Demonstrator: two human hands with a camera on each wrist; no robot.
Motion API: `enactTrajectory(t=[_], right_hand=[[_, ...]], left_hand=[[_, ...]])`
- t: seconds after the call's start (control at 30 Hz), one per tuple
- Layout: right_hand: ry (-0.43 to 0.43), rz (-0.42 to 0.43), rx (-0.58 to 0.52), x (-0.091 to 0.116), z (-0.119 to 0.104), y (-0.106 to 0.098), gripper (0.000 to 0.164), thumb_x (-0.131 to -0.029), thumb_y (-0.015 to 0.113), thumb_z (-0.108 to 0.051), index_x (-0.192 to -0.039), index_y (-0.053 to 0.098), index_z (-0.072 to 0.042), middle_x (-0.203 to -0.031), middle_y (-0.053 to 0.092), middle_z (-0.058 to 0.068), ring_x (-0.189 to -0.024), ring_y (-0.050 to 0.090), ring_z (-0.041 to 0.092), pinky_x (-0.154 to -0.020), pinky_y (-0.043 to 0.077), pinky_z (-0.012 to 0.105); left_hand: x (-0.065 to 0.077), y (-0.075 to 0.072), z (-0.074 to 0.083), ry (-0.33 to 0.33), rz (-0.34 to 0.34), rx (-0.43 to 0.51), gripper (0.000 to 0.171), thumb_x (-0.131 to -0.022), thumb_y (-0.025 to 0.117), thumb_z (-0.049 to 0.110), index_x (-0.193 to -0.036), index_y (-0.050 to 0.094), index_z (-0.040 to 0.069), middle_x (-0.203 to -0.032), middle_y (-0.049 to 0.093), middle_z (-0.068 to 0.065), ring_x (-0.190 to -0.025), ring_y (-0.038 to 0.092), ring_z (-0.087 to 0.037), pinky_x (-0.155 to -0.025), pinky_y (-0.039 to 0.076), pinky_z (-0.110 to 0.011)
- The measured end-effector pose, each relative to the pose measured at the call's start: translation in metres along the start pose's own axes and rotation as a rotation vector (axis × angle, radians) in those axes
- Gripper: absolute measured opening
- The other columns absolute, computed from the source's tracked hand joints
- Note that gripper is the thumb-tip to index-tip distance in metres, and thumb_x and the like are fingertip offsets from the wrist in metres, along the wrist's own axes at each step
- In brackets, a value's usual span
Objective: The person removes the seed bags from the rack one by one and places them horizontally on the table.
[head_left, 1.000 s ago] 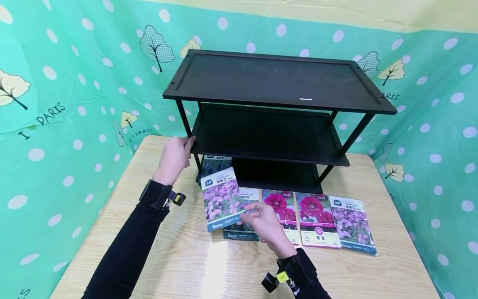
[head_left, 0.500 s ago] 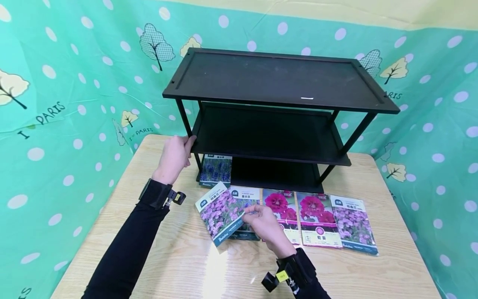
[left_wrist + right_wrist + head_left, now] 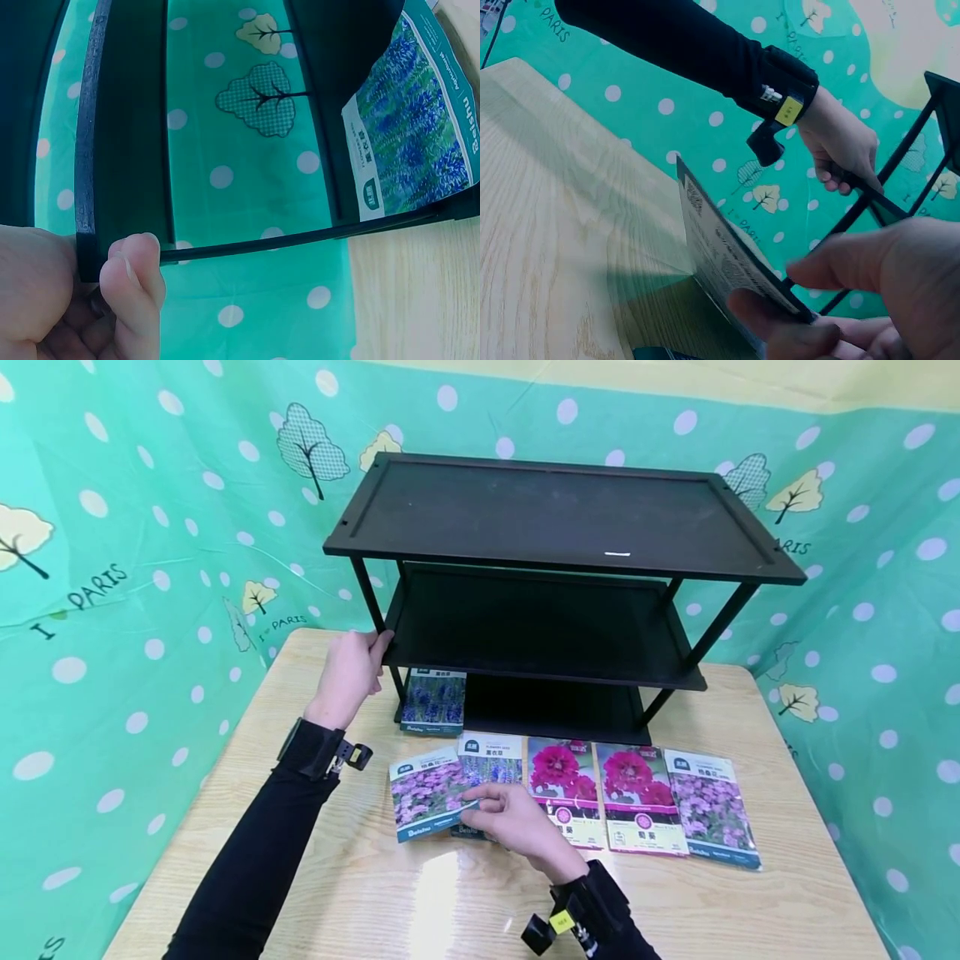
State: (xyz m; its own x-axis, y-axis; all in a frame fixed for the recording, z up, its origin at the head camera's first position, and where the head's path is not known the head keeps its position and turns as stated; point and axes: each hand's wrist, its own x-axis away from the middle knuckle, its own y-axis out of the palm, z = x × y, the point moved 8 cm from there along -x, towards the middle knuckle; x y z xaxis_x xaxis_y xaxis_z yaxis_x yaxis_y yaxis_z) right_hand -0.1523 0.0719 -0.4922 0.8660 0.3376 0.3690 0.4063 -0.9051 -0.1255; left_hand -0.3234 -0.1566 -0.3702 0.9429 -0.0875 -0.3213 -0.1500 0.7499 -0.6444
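Note:
My left hand (image 3: 347,677) grips the front left corner of the middle tier of a black three-tier shelf rack (image 3: 562,518). Between thumb and fingers, my right hand (image 3: 517,827) pinches the lower right corner of a flower seed packet (image 3: 426,792) with pink-purple blooms. In the right wrist view that packet (image 3: 718,241) stands tilted, its printed back showing. It partly covers a lavender seed packet (image 3: 491,760) on the table. Another lavender packet (image 3: 433,702) leans upright at the left end of the bottom tier; the left wrist view shows this packet (image 3: 416,127) too.
To the right of my right hand lie two packets with magenta flowers, a nearer one (image 3: 562,777) and a farther one (image 3: 637,785). Beyond them lies another pink-purple packet (image 3: 712,806). A green dotted cloth (image 3: 150,568) hangs around the wooden table (image 3: 337,893).
The packet in my right hand has swung left and dropped lower, tilting back. The lavender packet on the bottom tier now shows fully. My left hand keeps its grip on the rack.

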Motion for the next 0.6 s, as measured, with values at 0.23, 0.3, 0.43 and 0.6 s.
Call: enactTrajectory(t=[0.23, 0.3, 0.43, 0.6], right_hand=[[-0.079, -0.044, 0.129, -0.007, -0.007, 0.015, 0.042, -0.094, 0.075, -0.017, -0.131, 0.066, -0.001, -0.062, 0.042, -0.007, -0.047, 0.028, 0.006, -0.047, 0.025, 0.021], [-0.094, -0.035, 0.174, -0.011, -0.009, 0.018, 0.042, -0.094, 0.075, -0.018, -0.131, 0.067, 0.000, -0.062, 0.047, -0.006, -0.047, 0.028, 0.006, -0.046, 0.027, 0.020], [-0.107, -0.002, 0.263, -0.019, -0.010, 0.022, 0.043, -0.093, 0.077, -0.020, -0.129, 0.068, 0.001, -0.070, 0.064, -0.001, -0.046, 0.036, 0.006, -0.047, 0.033, 0.021], [-0.089, 0.013, 0.318, -0.026, -0.003, 0.030, 0.043, -0.093, 0.076, -0.015, -0.130, 0.065, 0.004, -0.076, 0.072, 0.007, -0.045, 0.041, 0.007, -0.043, 0.034, 0.020]], left_hand=[[-0.001, -0.001, 0.001, 0.006, -0.002, -0.002, 0.048, -0.112, 0.047, 0.026, -0.068, 0.055, 0.008, -0.056, 0.052, -0.009, -0.038, 0.057, -0.020, -0.042, 0.051, -0.032], [-0.001, -0.001, 0.001, 0.004, -0.003, -0.004, 0.049, -0.112, 0.047, 0.026, -0.067, 0.054, 0.008, -0.056, 0.053, -0.009, -0.038, 0.056, -0.020, -0.042, 0.051, -0.032], [-0.001, -0.001, 0.000, -0.002, -0.001, -0.005, 0.049, -0.112, 0.048, 0.026, -0.067, 0.054, 0.008, -0.056, 0.053, -0.009, -0.038, 0.056, -0.020, -0.042, 0.051, -0.033], [-0.001, 0.001, -0.002, -0.007, 0.003, -0.001, 0.048, -0.111, 0.048, 0.027, -0.068, 0.055, 0.007, -0.057, 0.054, -0.009, -0.038, 0.056, -0.020, -0.042, 0.051, -0.032]])
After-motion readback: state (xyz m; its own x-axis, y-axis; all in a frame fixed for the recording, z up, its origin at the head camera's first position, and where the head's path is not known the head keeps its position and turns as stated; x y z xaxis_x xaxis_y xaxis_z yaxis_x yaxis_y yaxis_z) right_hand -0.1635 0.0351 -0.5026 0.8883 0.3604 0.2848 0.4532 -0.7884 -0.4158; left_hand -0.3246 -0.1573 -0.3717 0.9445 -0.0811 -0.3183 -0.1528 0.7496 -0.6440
